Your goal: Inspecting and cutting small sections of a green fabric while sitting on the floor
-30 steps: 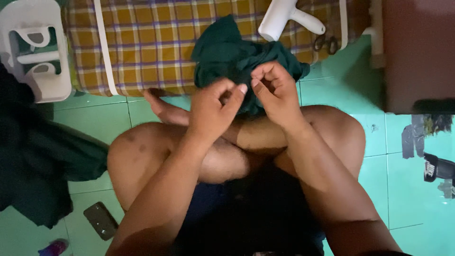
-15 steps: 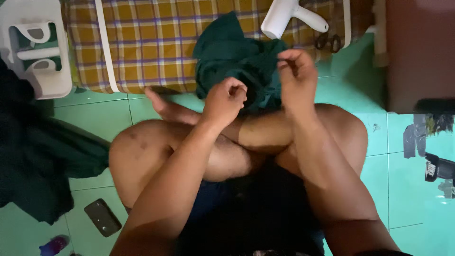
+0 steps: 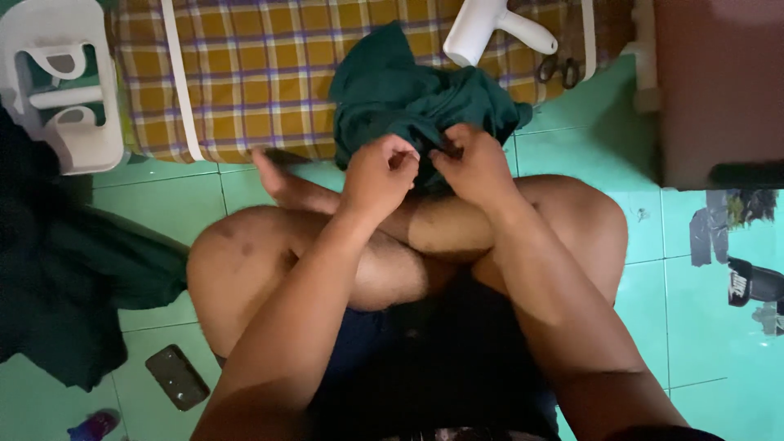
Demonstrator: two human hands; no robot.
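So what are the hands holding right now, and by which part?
Both the left hand and the right hand pinch the dark green cloth at its near edge, fingertips close together. Whether a needle or thread is in the grip cannot be told.

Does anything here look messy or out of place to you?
A few things lie loose on the green tiled floor: a dark phone by the person's knee and a heap of dark cloth at the left. Scissors rest at the plaid mat's edge. Both hands grip crumpled green fabric.
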